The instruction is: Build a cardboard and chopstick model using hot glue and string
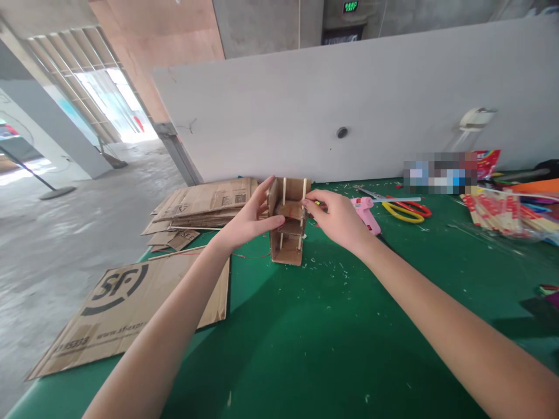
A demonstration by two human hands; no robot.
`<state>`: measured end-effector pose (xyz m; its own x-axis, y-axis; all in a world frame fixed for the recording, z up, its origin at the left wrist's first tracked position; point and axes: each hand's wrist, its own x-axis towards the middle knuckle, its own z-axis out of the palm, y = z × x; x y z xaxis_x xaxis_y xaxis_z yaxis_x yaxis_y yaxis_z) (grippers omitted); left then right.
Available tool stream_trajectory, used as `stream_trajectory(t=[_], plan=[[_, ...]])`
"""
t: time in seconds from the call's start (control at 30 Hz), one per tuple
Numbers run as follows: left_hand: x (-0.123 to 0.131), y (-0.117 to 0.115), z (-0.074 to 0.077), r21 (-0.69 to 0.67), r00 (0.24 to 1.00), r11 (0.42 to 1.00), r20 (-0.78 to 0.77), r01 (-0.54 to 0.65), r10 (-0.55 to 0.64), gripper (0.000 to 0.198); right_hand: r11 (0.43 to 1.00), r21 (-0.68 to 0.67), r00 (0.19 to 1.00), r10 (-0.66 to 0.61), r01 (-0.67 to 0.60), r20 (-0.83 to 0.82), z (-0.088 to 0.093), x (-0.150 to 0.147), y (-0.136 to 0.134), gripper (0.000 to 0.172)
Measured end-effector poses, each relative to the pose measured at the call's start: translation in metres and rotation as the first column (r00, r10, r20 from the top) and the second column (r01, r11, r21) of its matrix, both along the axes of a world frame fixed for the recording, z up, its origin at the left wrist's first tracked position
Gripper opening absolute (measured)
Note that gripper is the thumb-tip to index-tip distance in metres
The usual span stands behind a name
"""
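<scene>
A small cardboard model (287, 247) with wooden sticks as posts stands upright on the green table (332, 337). My left hand (247, 221) grips its left wall, thumb and fingers wrapped round the cardboard. My right hand (336, 218) is on its right side, fingers pinched at the upper part near a stick. A thin red thread (251, 256) trails from the model toward the left.
Flat cardboard sheets (131, 308) lie at the table's left edge, with a stack of them (205, 203) behind. A pink glue gun (367, 212), scissors (406, 210) and a bundle of sticks (502, 212) lie to the right. A grey partition (349, 99) closes the back.
</scene>
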<state>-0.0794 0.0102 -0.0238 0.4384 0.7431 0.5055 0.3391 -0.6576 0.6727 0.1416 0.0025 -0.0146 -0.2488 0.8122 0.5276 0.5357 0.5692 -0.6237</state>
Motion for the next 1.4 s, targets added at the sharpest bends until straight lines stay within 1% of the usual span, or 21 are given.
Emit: stream_trajectory(t=[0.07, 0.1, 0.17, 0.23, 0.33, 0.43, 0.5, 0.53, 0.6, 0.73, 0.9, 1.07, 1.27, 1.4], plan=[[0.002, -0.001, 0.0, -0.132, 0.999, 0.991, 0.053, 0.01, -0.003, 0.088, 1.0, -0.03, 1.0, -0.008, 0.008, -0.008, 0.002, 0.003, 0.002, 0.024], [0.004, -0.003, 0.0, -0.158, 0.997, 0.988, 0.072, 0.0, 0.012, 0.093, 0.999, -0.047, 1.0, -0.01, 0.009, -0.012, 0.003, 0.004, 0.003, 0.025], [0.009, -0.007, 0.003, -0.133, 0.996, 0.991, 0.087, -0.014, 0.026, 0.099, 0.997, -0.072, 1.0, -0.018, 0.017, -0.021, 0.004, 0.007, 0.004, 0.025], [0.014, -0.012, 0.008, -0.062, 0.999, 0.998, 0.038, -0.028, 0.031, 0.098, 0.996, -0.087, 0.999, -0.03, 0.028, -0.025, 0.005, 0.009, 0.006, 0.024], [0.019, -0.019, 0.018, 0.071, 0.991, 0.994, -0.098, -0.087, 0.093, 0.087, 0.996, -0.084, 0.999, -0.017, 0.013, -0.048, 0.003, 0.009, 0.008, 0.024], [0.025, -0.023, 0.027, 0.166, 0.966, 0.974, -0.18, -0.156, 0.185, 0.064, 0.997, -0.07, 0.998, 0.007, -0.012, -0.066, -0.001, 0.008, 0.01, 0.025], [0.03, -0.024, 0.029, 0.21, 0.953, 0.959, -0.192, -0.192, 0.233, 0.051, 0.998, -0.062, 0.997, 0.01, -0.015, -0.073, -0.004, 0.007, 0.011, 0.024], [0.032, -0.024, 0.03, 0.229, 0.95, 0.951, -0.186, -0.207, 0.251, 0.047, 0.998, -0.056, 0.997, 0.007, -0.012, -0.079, -0.004, 0.007, 0.011, 0.024], [0.037, -0.022, 0.029, 0.253, 0.949, 0.94, -0.157, -0.229, 0.273, 0.05, 0.999, -0.046, 0.996, -0.006, 0.002, -0.092, -0.006, 0.006, 0.011, 0.023], [0.04, -0.021, 0.029, 0.244, 0.952, 0.943, -0.151, -0.225, 0.266, 0.065, 0.999, -0.029, 0.995, -0.024, 0.021, -0.102, -0.006, 0.004, 0.01, 0.022], [0.036, -0.022, 0.031, 0.269, 0.939, 0.938, -0.205, -0.218, 0.277, 0.059, 1.0, 0.0, 0.995, -0.026, 0.026, -0.1, -0.007, 0.001, 0.008, 0.02], [0.035, -0.021, 0.029, 0.273, 0.935, 0.934, -0.206, -0.229, 0.289, 0.055, 0.999, 0.02, 0.995, -0.031, 0.033, -0.099, -0.008, 0.001, 0.007, 0.021], [0.034, -0.019, 0.028, 0.282, 0.94, 0.937, -0.21, -0.206, 0.27, 0.057, 0.999, -0.029, 0.994, -0.043, 0.04, -0.097, -0.008, 0.001, 0.005, 0.025], [0.033, -0.02, 0.029, 0.285, 0.941, 0.94, -0.223, -0.186, 0.254, 0.058, 0.999, -0.039, 0.995, -0.038, 0.035, -0.087, -0.007, 0.001, 0.005, 0.025]])
